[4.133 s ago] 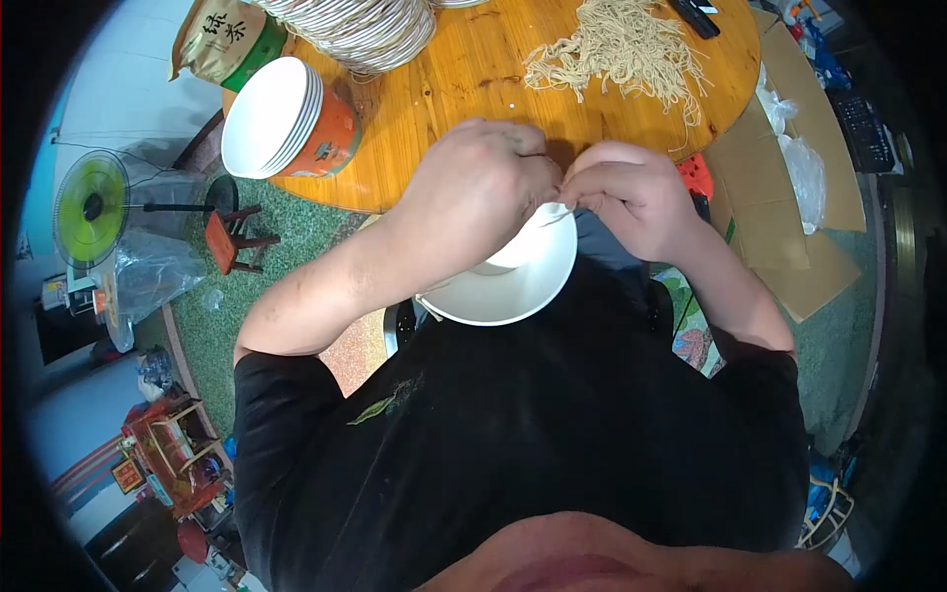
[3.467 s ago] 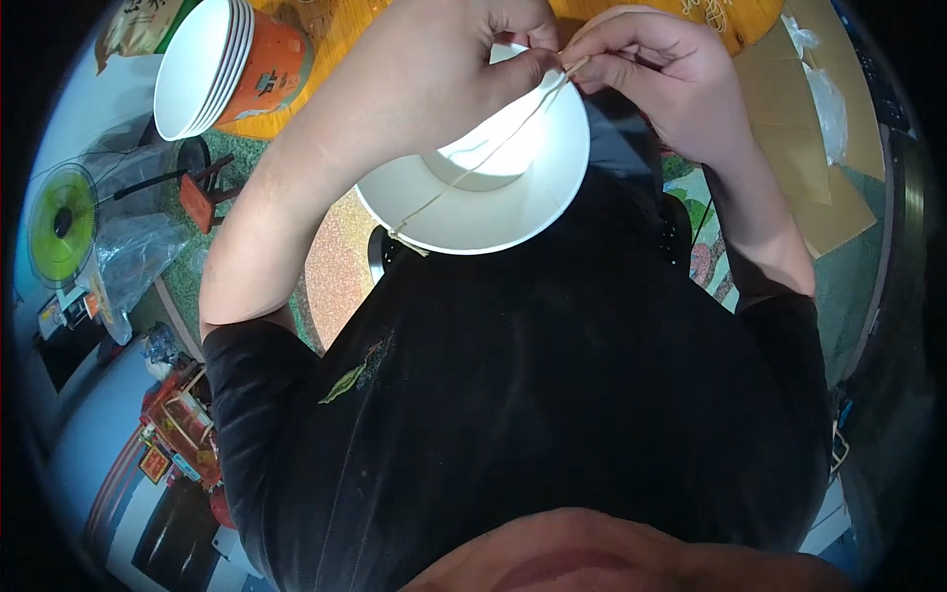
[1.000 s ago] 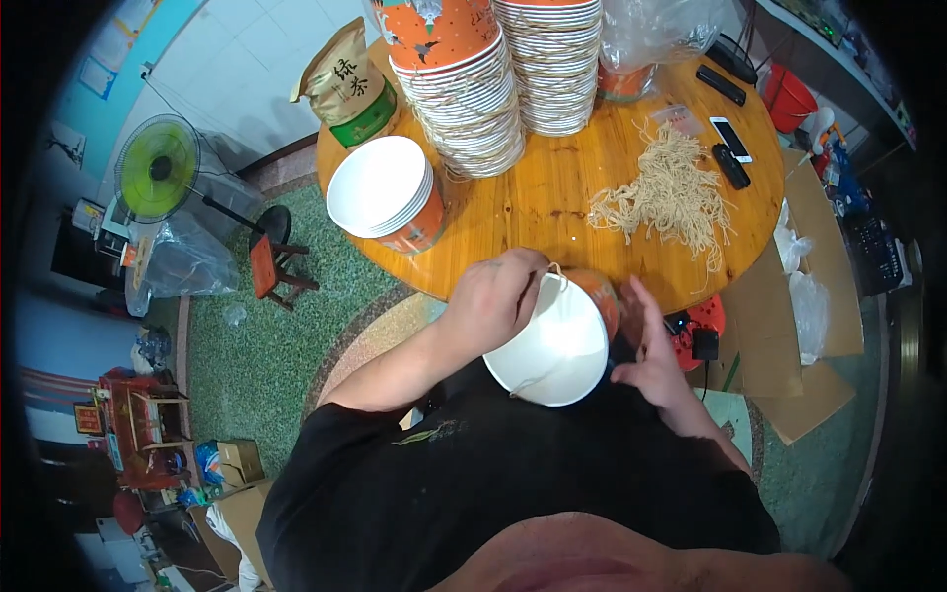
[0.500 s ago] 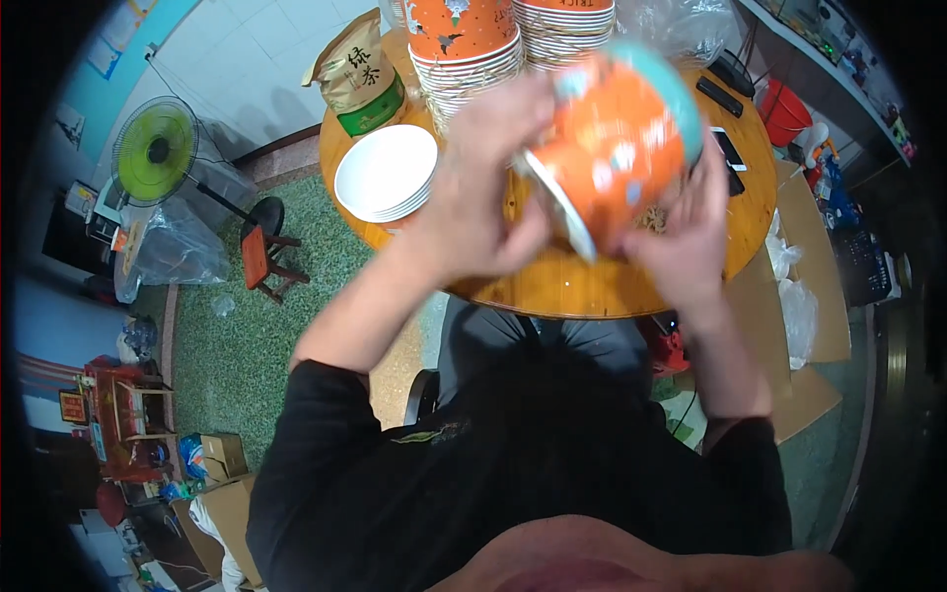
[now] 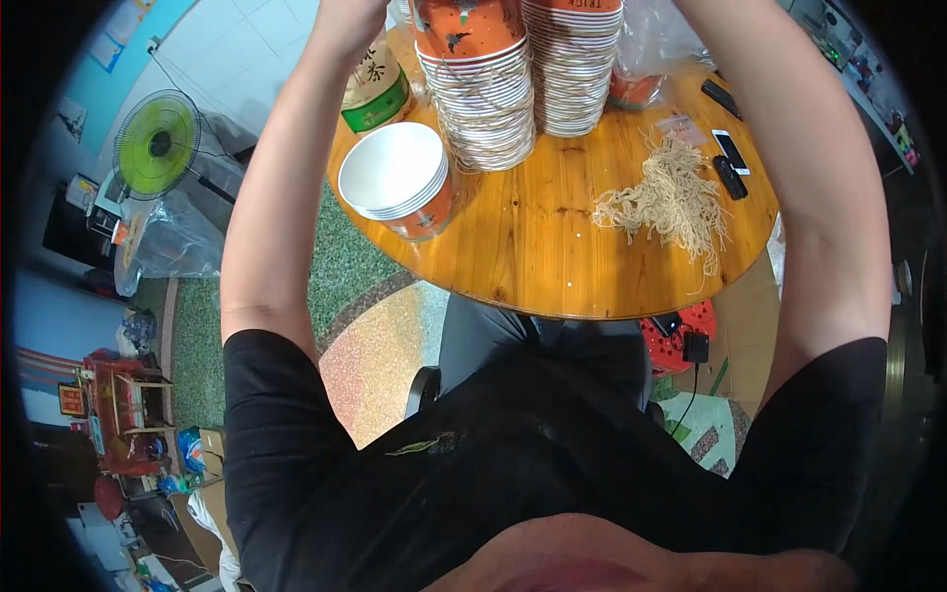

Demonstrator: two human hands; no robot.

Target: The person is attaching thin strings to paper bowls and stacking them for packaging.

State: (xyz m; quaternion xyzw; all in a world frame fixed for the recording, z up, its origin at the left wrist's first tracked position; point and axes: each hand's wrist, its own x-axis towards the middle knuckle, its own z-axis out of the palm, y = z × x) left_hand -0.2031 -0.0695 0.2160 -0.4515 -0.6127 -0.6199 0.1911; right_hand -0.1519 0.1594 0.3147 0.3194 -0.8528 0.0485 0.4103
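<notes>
Both my forearms reach up past the top edge of the picture, so neither hand shows. My left forearm rises beside a tall stack of orange paper bowls (image 5: pixel 481 94). A second tall stack (image 5: pixel 572 69) stands to its right. A short stack of bowls with white insides (image 5: pixel 398 180) sits near the left edge of the round wooden table (image 5: pixel 523 261). On the table's right side lies a loose pile of thin tan strings (image 5: pixel 671 197).
A green bag (image 5: pixel 376 91) stands behind the short stack. Two phones (image 5: pixel 732 158) and a dark remote (image 5: pixel 721 98) lie at the table's far right, by a clear plastic bag (image 5: pixel 659 47). A green fan (image 5: pixel 156 134) stands on the floor at left, a red stool (image 5: pixel 683 331) under the table.
Half a second ago both hands held an orange bowl close to the camera. Now the arms are raised higher, and the hands and that bowl are out past the top edge.
</notes>
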